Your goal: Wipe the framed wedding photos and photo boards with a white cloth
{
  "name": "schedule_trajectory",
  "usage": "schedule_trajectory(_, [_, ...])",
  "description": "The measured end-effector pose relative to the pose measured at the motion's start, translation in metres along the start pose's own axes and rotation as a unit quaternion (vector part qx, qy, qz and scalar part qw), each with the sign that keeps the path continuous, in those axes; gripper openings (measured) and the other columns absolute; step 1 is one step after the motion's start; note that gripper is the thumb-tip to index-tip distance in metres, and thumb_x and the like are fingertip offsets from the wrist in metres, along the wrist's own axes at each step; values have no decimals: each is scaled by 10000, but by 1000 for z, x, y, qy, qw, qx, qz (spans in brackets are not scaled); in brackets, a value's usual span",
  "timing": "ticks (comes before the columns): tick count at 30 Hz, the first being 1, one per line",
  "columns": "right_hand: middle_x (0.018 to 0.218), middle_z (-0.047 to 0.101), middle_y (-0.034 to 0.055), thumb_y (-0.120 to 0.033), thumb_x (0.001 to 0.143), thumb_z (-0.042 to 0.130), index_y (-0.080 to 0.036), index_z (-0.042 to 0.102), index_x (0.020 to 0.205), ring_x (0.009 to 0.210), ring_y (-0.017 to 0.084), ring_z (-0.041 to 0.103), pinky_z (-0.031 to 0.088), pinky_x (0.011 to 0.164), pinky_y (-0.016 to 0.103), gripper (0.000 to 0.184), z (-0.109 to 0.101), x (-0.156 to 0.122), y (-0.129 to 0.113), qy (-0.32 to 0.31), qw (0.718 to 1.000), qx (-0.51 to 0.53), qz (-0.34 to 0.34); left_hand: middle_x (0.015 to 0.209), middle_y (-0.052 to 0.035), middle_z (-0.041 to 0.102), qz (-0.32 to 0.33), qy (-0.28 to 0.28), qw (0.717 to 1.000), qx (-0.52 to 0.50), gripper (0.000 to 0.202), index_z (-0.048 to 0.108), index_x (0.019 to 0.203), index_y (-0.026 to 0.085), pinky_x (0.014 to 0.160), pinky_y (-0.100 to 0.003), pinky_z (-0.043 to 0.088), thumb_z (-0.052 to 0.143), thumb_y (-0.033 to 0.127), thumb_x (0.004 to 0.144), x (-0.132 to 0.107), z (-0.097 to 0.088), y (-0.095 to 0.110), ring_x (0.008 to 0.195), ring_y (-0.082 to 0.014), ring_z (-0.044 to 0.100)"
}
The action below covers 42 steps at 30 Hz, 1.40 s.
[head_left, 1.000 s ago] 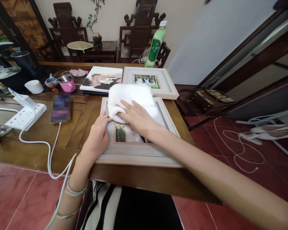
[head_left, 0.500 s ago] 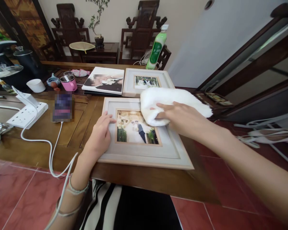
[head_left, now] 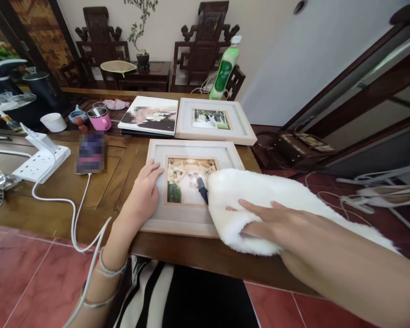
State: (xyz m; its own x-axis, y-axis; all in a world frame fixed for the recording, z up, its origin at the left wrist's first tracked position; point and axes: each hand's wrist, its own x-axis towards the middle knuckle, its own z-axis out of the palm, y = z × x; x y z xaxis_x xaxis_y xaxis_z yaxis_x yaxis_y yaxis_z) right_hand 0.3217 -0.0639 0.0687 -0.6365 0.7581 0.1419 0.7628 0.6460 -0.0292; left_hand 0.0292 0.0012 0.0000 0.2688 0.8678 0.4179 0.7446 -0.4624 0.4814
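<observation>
A pale picture frame [head_left: 187, 148] with a photo in it lies flat at the near edge of the wooden table [head_left: 116, 168]. My left hand [head_left: 144, 193] rests flat on the frame's left border, fingers stretched out. My right hand [head_left: 276, 223] presses down on a fluffy white cloth [head_left: 259, 196] that covers the frame's lower right corner and hangs past the table's right side. The fingers lie extended on the cloth.
A second frame [head_left: 213, 120] and a photo album [head_left: 150, 115] lie further back. A green bottle [head_left: 224, 73] stands behind them. A phone [head_left: 90, 152] on a white cable, a power strip [head_left: 43, 161], a pink mug [head_left: 99, 118] and a white cup [head_left: 53, 122] sit at left.
My right hand has swept the cloth from the frame's top, across its right side, down to its lower right corner. My left hand has stayed on the left border.
</observation>
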Motion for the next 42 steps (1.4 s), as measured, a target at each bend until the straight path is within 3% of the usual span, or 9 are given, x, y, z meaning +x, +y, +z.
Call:
schedule_trajectory(3, [1154, 720, 3, -7, 586, 434, -349, 742, 868, 955, 328, 705, 604, 751, 487, 540, 6, -2, 5, -25, 999, -24, 9, 1372, -186, 556, 2, -12, 1000, 4, 467, 596, 1214, 95, 1146, -531, 358, 372, -19, 820, 0, -1, -1, 1400, -292, 396])
schedule_trajectory(8, [1373, 584, 120, 34, 627, 408, -242, 705, 1029, 1211, 327, 587, 513, 972, 546, 571, 24, 38, 28, -38, 995, -69, 63, 1381, -176, 549, 6, -14, 1000, 3, 481, 594, 1226, 111, 1147, -537, 351, 377, -17, 816, -1, -1, -2, 1406, -292, 387])
schedule_trajectory(12, [1397, 532, 225, 45, 701, 392, -128, 653, 1137, 1361, 330, 423, 379, 1072, 594, 537, 30, 78, 42, -45, 989, -90, 107, 1381, -200, 542, 4, -20, 1000, 3, 475, 601, 1217, 75, 1153, -533, 342, 366, -22, 815, -1, 0, -2, 1409, -302, 378])
schedule_trajectory(18, [1401, 494, 289, 47, 761, 361, -75, 590, 1228, 1412, 362, 323, 391, 1024, 609, 535, 30, 105, 55, -44, 988, -65, 131, 1387, -175, 542, 7, -16, 1000, -3, 487, 599, 1221, 107, 1150, -541, 343, 374, -24, 810, -2, 1, -4, 1411, -293, 376])
schedule_trajectory(22, [1360, 547, 258, 62, 750, 349, -110, 632, 1172, 1353, 386, 421, 419, 978, 630, 537, 24, 97, 50, -79, 989, -59, 114, 1378, -176, 551, 9, -18, 1000, -4, 490, 597, 1223, 104, 1152, -532, 346, 375, -30, 808, -1, 1, -5, 1409, -288, 381])
schedule_trajectory(26, [1261, 641, 193, 97, 676, 367, -183, 692, 1048, 1241, 381, 547, 469, 949, 618, 568, 15, 67, 29, -107, 989, -62, 78, 1372, -208, 552, 9, -16, 1000, 4, 487, 597, 1221, 47, 1157, -513, 348, 359, -40, 806, 0, 0, -3, 1406, -298, 385])
schedule_trajectory(32, [1331, 621, 94, 63, 618, 358, -234, 727, 968, 1328, 374, 456, 452, 966, 679, 589, 0, 18, -1, -129, 991, -19, 6, 1353, -230, 562, 9, -11, 1000, 12, 472, 600, 1213, -5, 1159, -495, 352, 353, -36, 812, 3, 0, -4, 1395, -312, 398])
schedule_trajectory(37, [1283, 651, 107, 24, 630, 381, -249, 737, 1039, 1211, 360, 578, 516, 941, 594, 607, -11, 3, -12, -128, 991, 13, -27, 1358, -208, 565, 9, -8, 1000, 10, 485, 602, 1215, 34, 1154, -503, 357, 360, -41, 802, 4, -1, -9, 1394, -300, 402])
schedule_trajectory(42, [1383, 573, 131, 53, 635, 390, -249, 715, 1007, 1206, 327, 585, 450, 1032, 562, 579, 2, 6, 1, -111, 993, -9, 24, 1363, -200, 561, 11, -8, 1000, 7, 487, 598, 1220, 59, 1152, -521, 352, 367, -40, 803, 1, -1, -7, 1401, -299, 392])
